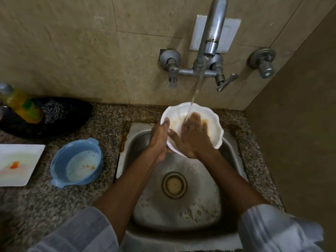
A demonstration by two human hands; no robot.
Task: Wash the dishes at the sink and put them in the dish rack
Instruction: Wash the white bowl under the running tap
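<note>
White scalloped bowl [209,122] up over the far edge of the steel sink [145,139], tilted toward the camera, brownish residue smeared inside. Nearest in view: two grey striped sleeves [81,231] pushed up, bare forearms reaching out over the basin. Below them, a round drain [174,185] with murky water, flecks of food scattered on the sink floor. Farther out, left hand [159,139] closed on the bowl's left rim, thumb over the edge, fingers hidden behind it. Right hand [193,135] spread flat and open inside the bowl, palm against the soiled inner surface, gripping nothing. Thin water stream [195,91] falling from the tap straight onto the right hand's fingers [195,118].

Left of the sink on the speckled granite counter [109,124]: a blue plastic bowl with side lugs [60,160], milky water and orange specks in its bottom; just beside it to the left, a white square plate [11,179] with an orange smear. Beyond those, a black tray [76,113] holding a steel wool scrubber [53,110] and a yellow dish soap bottle [20,104] lying tilted. Farthest, on the beige tiled wall [72,42]: a wall-mounted mixer faucet [212,31] with its lever handles, plus a separate valve [263,61] to the right.
</note>
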